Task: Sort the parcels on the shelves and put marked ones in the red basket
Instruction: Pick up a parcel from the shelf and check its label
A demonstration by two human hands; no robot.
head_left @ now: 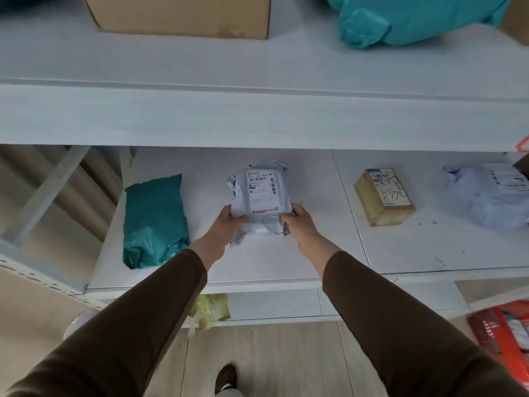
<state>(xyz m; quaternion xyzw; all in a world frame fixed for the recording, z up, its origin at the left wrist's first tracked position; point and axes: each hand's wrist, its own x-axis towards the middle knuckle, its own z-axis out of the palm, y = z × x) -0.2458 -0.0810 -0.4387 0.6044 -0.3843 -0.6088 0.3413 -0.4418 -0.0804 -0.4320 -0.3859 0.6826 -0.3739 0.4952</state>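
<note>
Hands, left (229, 224) and right (297, 224), hold the gray parcel (259, 200) over the shelf (315, 253), checking its label; next, look for a mark.

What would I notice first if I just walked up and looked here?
Most likely the grey parcel with the white label, held in the middle of the shelf by the left hand and right hand, one on each side. To its left lies a green bag, and at the bottom right corner peeks the red basket.
</note>
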